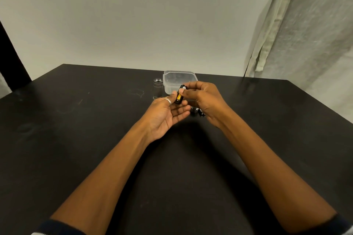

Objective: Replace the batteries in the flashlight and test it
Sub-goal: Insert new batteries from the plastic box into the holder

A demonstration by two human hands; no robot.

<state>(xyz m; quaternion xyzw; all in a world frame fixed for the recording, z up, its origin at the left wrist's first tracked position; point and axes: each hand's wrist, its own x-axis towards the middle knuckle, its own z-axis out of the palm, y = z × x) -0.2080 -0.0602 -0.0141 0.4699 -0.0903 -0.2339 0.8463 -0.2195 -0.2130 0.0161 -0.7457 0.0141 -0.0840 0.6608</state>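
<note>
— Head view, nearest first: what do the two forearms lead to?
— They reach forward over the black bench (76, 139) and meet at its middle. The left hand (164, 116) lies palm up, fingers loosely curled, a silver ring (168, 101) on one finger.
— And the battery holder (179, 96)?
— It sits between both hands, black with a yellow-gold cell showing. The right hand (206, 101) pinches its upper end with thumb and fingertips; the left supports it from below.
— Farther back?
— Small dark parts (196, 111) lie under the right hand. Beyond, the flashlight body (158, 89) stands upright just beside a clear plastic container (172, 82).
</note>
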